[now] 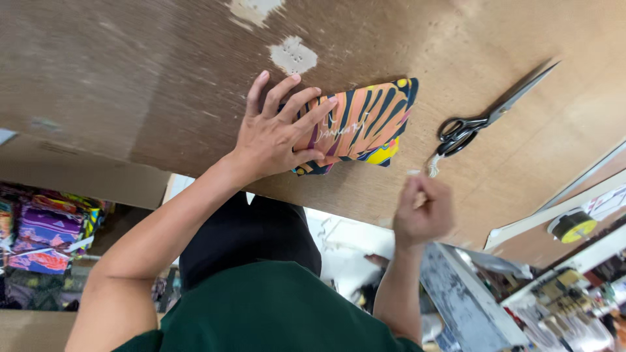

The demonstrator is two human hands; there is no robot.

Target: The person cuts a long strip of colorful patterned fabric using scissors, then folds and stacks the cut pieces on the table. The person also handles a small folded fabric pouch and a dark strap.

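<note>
- Right now your left hand (pixel 277 133) lies flat and spread on the folded cloth (pixel 362 124), fingers splayed over its left half; it presses down and grips nothing, which pins the folds so they cannot spring apart.
- That cloth, orange with black stripes and a yellow corner, sits on the brown table (pixel 130 85), close to the near edge and just right of the middle.
- Your right hand (pixel 424 212) is closed in a loose fist at the near edge of the table, lifted clear of the cloth; it is blurred, so you cannot tell what, if anything, it pinches.
- Black scissors (pixel 486 120) lie shut to the right of the cloth, apart from it, handles toward your right hand and within easy reach.
- A yellow reel (pixel 574 226) sits on a shelf at the far right.
</note>
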